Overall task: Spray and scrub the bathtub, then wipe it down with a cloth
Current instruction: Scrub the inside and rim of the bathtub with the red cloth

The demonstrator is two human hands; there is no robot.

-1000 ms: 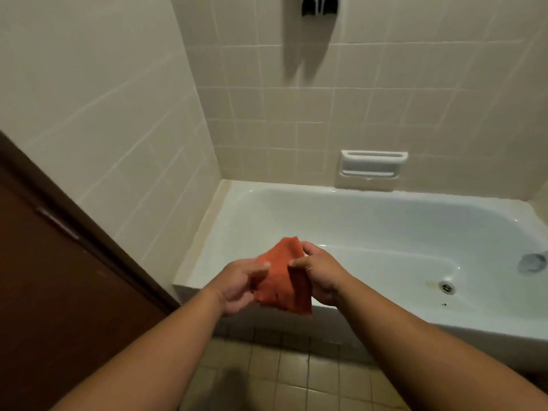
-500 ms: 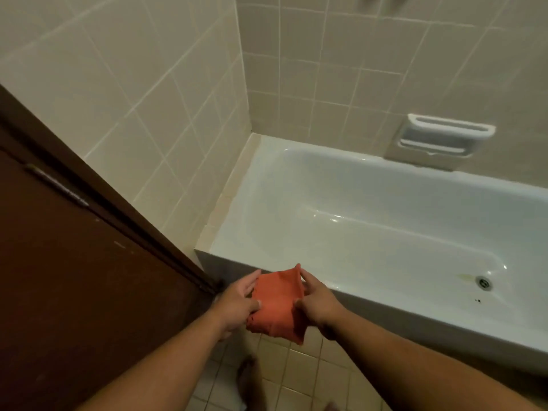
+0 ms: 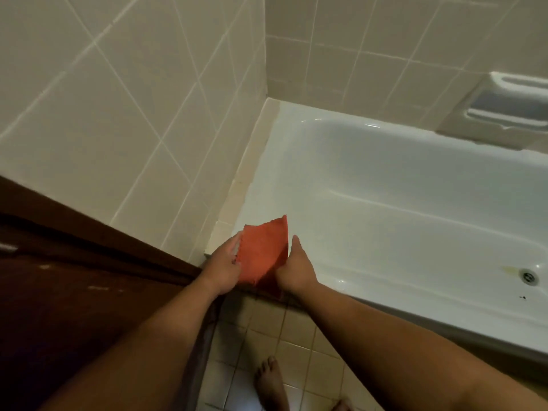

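An orange cloth (image 3: pixel 262 252) is stretched between my two hands over the near left corner of the white bathtub (image 3: pixel 400 209). My left hand (image 3: pixel 224 266) holds its left edge, and my right hand (image 3: pixel 295 269) holds its right edge with the thumb pointing up. The cloth's lower part hangs over the tub's front rim. Whether the cloth touches the rim I cannot tell. The tub's drain (image 3: pixel 527 275) sits at the right, with a yellowish stain beside it.
Beige tiled walls (image 3: pixel 133 99) close the tub's left end and back. A soap dish (image 3: pixel 504 108) is set in the back wall. A dark brown door (image 3: pixel 74 292) stands at my left. My bare foot (image 3: pixel 271 384) is on the tiled floor.
I have stepped closer and looked further down. Both hands carried the cloth forward and down to the tub's near left corner, and it is spread wider between them.
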